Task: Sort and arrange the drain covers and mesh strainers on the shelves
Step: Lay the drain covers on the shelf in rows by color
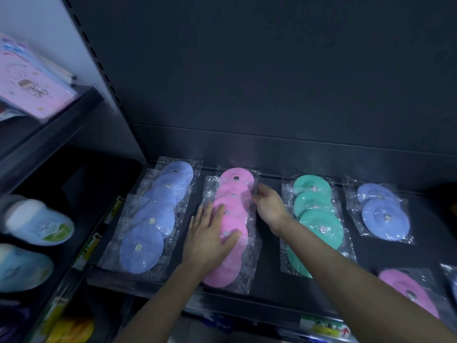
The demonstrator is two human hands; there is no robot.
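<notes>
The pink drain covers [231,226], each sealed in a clear bag, lie overlapped in 1 row on the dark shelf [269,280], the row's long axis running from the front edge toward the back edge, each flat disc facing up. The left hand [210,241] rests flat on the front half of this row, fingers spread and released, palm down, holding nothing. The right hand [269,206] sits at the row's right side near the back, fingertips touching the plastic bag edge; whether they pinch it I cannot tell. Toward the shelf's left edge a row of blue drain covers [155,219] lies parallel, leaning slightly toward the back right. To the right of the pink row, a row of green drain covers [316,219] runs front to back, partly hidden by the right forearm. Near the right edge lie 2 more blue covers [383,214], and 1 pink cover [408,290] at the front right corner.
</notes>
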